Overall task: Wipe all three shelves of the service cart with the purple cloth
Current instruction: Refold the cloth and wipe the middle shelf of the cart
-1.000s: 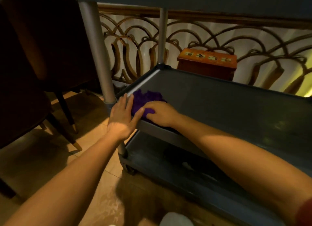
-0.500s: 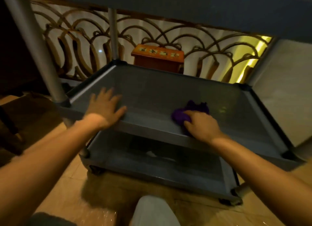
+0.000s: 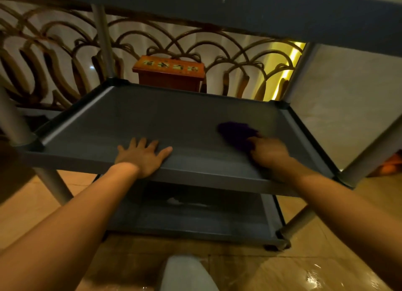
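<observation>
- The service cart is grey, and three shelves show: the top one's underside across the upper edge of the view, the middle one in the centre, the bottom one near the floor.
- The purple cloth lies bunched on the middle shelf, toward its right end and closer to the near rim than the far one.
- The right hand presses down on the cloth's near right part, fingers laid over it; the hand is blurred, so whether the fingers curl into the fabric or lie flat is hard to judge.
- The left hand rests palm down on the shelf's near rim, left of centre, fingers spread wide and holding nothing.
- The two hands are well apart along the near rim.
- Beyond the far rim stands an orange wooden box, in front of a curved lattice screen.
- The bottom shelf shows a pale smudge near its middle.
</observation>
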The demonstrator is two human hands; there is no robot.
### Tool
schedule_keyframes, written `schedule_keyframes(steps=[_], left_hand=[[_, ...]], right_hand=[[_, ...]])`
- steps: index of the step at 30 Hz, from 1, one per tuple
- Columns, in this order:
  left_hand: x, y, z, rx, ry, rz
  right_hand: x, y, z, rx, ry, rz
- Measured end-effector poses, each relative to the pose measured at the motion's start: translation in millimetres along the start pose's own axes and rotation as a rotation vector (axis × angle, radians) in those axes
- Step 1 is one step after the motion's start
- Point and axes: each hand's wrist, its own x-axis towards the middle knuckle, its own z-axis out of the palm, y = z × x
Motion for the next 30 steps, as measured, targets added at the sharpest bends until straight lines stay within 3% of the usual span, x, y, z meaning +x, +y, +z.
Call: schedule_keyframes(steps=[3, 6, 11, 20, 22, 26, 28, 30], left_hand=[[1.8, 4.3, 3.5, 0.005, -0.012, 0.001], [3.9, 6.4, 5.3, 0.002, 0.016, -0.004], [5.0, 6.4, 7.8, -0.008, 0.074, -0.008], [-0.7, 6.5, 7.8, -0.014, 0.122, -0.002], [-5.2, 3.3, 8.1, -0.153, 0.208, 0.016], [-24.3, 10.6, -10.0, -0.818, 0.373, 0.048], [-45.9, 29.1, -27.7, -1.043, 0.343, 0.133], [-70.6, 52.0, -43.8, -1.311, 0.157, 0.247]], right_hand=[[-2.3, 71.5, -2.3, -0.052, 0.030, 0.267], [-10.5, 86.9, -5.1, 0.130, 0.001, 0.309], [-53.3, 34.4, 8.5, 0.448, 0.089, 0.121], [-90.5, -76.4, -13.6, 0.902, -0.059, -0.339], [-99.3, -85.5, -20.5, 0.969, 0.071, -0.377], [-120.2, -73.9, -40.3, 0.910, 0.345, -0.467], [-129.7, -67.4, -53.6, 0.895, 0.408, -0.557], [-138.5, -64.7, -63.3, 0.878, 0.430, -0.672]])
